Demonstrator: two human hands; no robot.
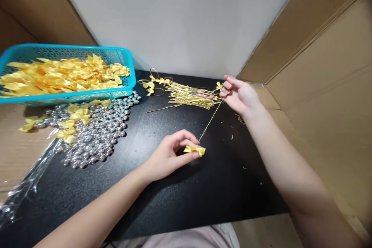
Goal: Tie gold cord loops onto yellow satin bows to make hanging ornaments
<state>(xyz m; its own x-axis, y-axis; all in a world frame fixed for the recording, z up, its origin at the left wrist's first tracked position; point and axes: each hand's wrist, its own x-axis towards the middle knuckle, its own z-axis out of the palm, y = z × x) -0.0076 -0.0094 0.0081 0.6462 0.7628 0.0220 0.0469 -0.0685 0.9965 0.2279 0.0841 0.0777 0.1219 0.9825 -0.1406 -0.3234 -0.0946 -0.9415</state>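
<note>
Between the thumb and fingers of my left hand [170,157] is a small yellow ribbon bow [190,149], just above the black table. From it a thin gold cord [210,121] runs taut up to my right hand [242,95]. The fingers of that hand are curled in at the cord's far end, and the exact grip is partly hidden. Behind the cord lies a bundle of cut gold cords [188,99], with a pink-handled tool [203,95] on top. Several finished-looking bows with cord loops [150,85] rest at the bundle's left end.
A blue basket [133,73] full of yellow bows stands at the back left. Silver beads [95,139] spread in front of it, with several loose bows [78,114] on them. Cardboard walls [325,77] flank the black table [226,186], and cord scraps [240,119] lie at right.
</note>
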